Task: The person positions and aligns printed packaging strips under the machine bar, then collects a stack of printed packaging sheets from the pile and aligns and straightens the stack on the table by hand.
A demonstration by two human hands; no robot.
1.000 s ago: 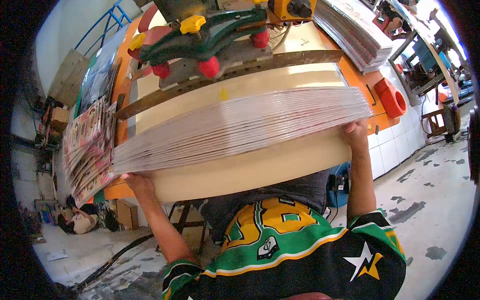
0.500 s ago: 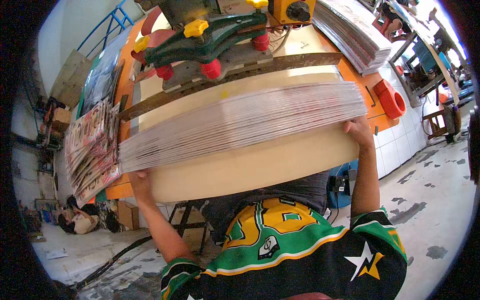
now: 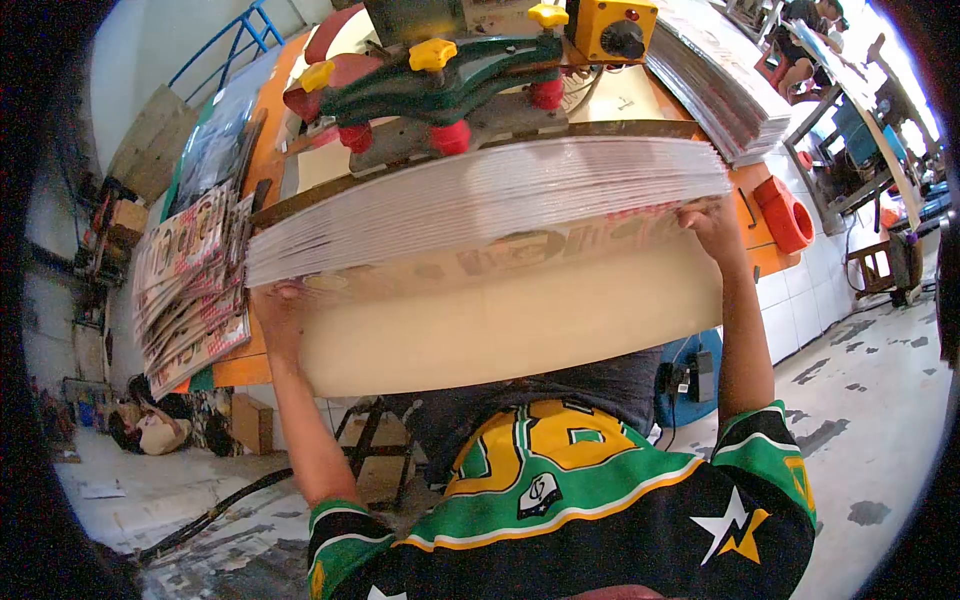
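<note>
A wide stack of clear printed plastic sheets (image 3: pixel 480 190) stands tilted over a cream board (image 3: pixel 500 315), its many thin edges fanned against the metal bar (image 3: pixel 300 203). At its left end my left hand (image 3: pixel 280 310) is closed on the lower corner. My right hand (image 3: pixel 715 225) grips the lower corner at the other end, thumb toward the sheets. Reddish print shows faintly through the lower film. Both hands' fingertips are partly hidden by the stack. Beyond the bar is a dark green machine clamp (image 3: pixel 450 80) with yellow knobs and red feet.
Loose printed plastic packs (image 3: pixel 185 260) lie at the table's left side. Another tall pile of sheets (image 3: pixel 720 85) is at the back right. A red ring-shaped part (image 3: pixel 785 215) rests on the orange table edge, near a hex key (image 3: pixel 747 207). A yellow control box (image 3: pixel 615 32) stands behind.
Both hands have raised the stack and moved it away from me, toward the metal bar. Its edges now sit closer together, and more printed film shows below them.
</note>
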